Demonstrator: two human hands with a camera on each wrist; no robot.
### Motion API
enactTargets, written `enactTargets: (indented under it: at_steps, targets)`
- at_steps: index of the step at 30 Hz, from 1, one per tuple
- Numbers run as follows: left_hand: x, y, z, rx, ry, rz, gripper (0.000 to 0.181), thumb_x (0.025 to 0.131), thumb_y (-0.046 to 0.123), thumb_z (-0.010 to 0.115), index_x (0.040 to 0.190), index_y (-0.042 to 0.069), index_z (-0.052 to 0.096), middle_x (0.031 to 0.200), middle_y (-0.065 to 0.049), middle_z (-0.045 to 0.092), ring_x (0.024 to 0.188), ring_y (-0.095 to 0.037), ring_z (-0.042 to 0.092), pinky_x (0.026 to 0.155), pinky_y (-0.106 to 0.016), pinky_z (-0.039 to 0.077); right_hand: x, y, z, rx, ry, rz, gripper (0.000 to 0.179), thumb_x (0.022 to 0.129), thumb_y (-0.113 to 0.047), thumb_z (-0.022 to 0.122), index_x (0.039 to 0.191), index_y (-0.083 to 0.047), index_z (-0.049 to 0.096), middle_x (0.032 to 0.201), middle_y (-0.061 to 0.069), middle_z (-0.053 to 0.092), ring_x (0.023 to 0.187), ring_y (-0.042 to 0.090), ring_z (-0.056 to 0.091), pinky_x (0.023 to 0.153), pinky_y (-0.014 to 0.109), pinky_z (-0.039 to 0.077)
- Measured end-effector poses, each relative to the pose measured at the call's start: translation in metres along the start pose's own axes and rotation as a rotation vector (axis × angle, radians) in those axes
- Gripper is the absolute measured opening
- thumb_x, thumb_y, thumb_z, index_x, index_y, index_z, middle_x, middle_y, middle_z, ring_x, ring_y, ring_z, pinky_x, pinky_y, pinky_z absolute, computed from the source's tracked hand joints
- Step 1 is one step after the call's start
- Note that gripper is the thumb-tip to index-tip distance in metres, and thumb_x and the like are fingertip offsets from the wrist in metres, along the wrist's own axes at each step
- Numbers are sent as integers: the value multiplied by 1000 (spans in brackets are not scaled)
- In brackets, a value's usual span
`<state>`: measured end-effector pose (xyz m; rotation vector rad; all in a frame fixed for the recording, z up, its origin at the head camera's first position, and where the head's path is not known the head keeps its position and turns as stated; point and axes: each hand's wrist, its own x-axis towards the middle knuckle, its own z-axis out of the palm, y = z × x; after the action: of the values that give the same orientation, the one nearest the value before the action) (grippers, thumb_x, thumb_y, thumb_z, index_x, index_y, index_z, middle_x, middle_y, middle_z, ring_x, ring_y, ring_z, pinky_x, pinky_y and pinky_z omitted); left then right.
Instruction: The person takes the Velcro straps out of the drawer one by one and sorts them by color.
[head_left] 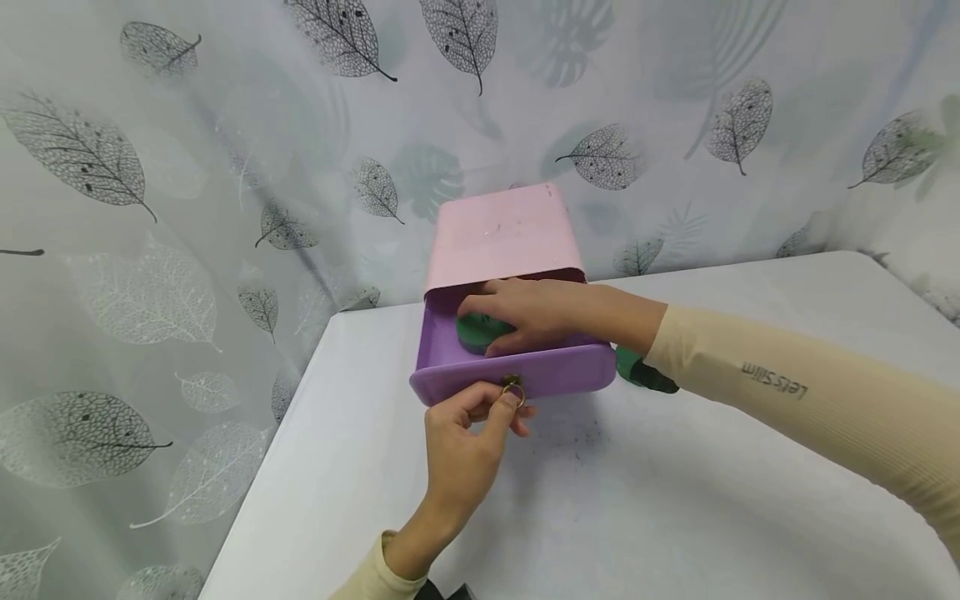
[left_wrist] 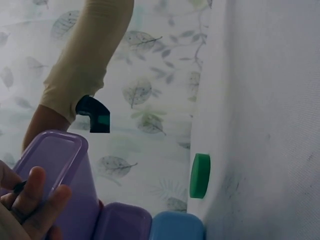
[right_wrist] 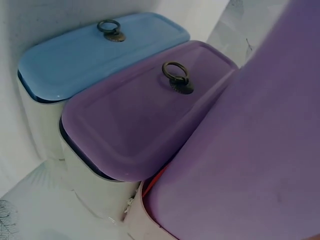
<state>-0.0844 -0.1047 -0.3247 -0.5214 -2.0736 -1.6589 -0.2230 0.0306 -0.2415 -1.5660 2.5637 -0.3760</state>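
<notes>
A purple drawer (head_left: 517, 372) stands pulled out of the top of a pink-topped drawer unit (head_left: 504, 233). My left hand (head_left: 467, 442) pinches the brass ring pull (head_left: 514, 395) on its front between thumb and finger. Inside the drawer, my right hand (head_left: 536, 308) grips a thick green disc (head_left: 477, 333), thumb and fingers about its edges. The fingers partly cover the disc's top. In the left wrist view, my left hand's fingers (left_wrist: 35, 200) are against the drawer front. The right wrist view shows the drawer's purple side, with my right hand out of sight.
Below the pulled drawer, a second purple drawer (right_wrist: 135, 115) and a blue drawer (right_wrist: 100, 55) are closed, each with a ring pull. Another green disc (left_wrist: 200, 176) rests on the white table (head_left: 360, 450). Leaf-patterned cloth (head_left: 225, 167) hangs behind and at the left.
</notes>
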Motion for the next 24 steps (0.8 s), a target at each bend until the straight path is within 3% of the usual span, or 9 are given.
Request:
enactTargets:
  at_steps: [11,18,24]
  targets:
    - [0,0,-1,-10,1,11,15,89,6,60,76,9,65,61,4,64,69,-19,68,74,-37,49,-13,-4,-4,85,32,-50,49,89,-38,61,132,-21,49,120,0,50,105,11,46,87,31,40]
    - [0,-1,-1,-19,2,20,15,89,6,60,76,9,65,61,3,64,69,-18,68,73,-36,49,-22,-10,-16,95,99,-67,50,88,-47,59,133,-27,48,119,-4,48,95,9,49,79,29,42]
    - [1,-1,-2,-19,6,33,16,89,5,59,76,9,66,61,3,64,69,-18,68,73,-36,49,-27,-11,-30,115,163,-112,50,86,-44,62,131,-25,50,117,-3,48,92,10,50,77,29,43]
